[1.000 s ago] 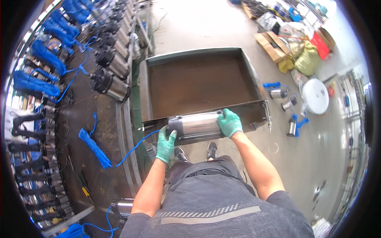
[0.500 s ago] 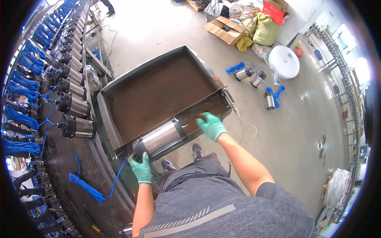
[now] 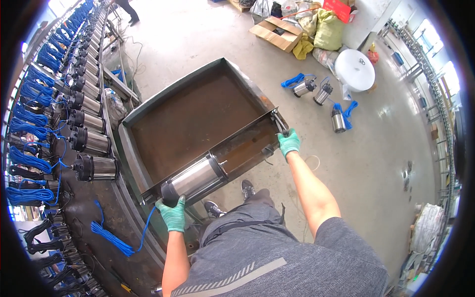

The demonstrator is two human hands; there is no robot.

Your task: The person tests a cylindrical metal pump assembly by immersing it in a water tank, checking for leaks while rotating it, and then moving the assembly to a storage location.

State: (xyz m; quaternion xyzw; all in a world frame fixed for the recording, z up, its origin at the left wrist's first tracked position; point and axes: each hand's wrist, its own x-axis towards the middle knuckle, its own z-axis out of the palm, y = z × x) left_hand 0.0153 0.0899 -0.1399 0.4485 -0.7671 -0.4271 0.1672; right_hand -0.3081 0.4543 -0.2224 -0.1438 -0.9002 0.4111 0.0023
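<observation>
A steel-bodied submersible pump (image 3: 194,177) with black ends lies on its side in a narrow trough along the near edge of a metal tank (image 3: 170,92). My left hand (image 3: 171,216), in a green glove, grips the pump's black left end where the blue cable (image 3: 147,227) comes off. At the trough's right end, my gloved right hand (image 3: 289,143) is closed around a small metal fitting (image 3: 280,123) with a rod or lever. Its fingertips are partly hidden. A dark clip-like piece (image 3: 268,150) sits on the trough's near edge beside this hand.
Left of me runs a bench (image 3: 81,213) with a row of similar pumps (image 3: 96,167) and coiled blue cables (image 3: 29,195). A cable bundle (image 3: 111,237) lies nearer. Pumps (image 3: 338,120) stand on the floor by a white round lid (image 3: 355,70); a cardboard box (image 3: 277,33) and sacks lie behind.
My right hand has moved right, from above the trough beside the pump to the fitting at its end, and closed there. My left hand stays at the pump's left end.
</observation>
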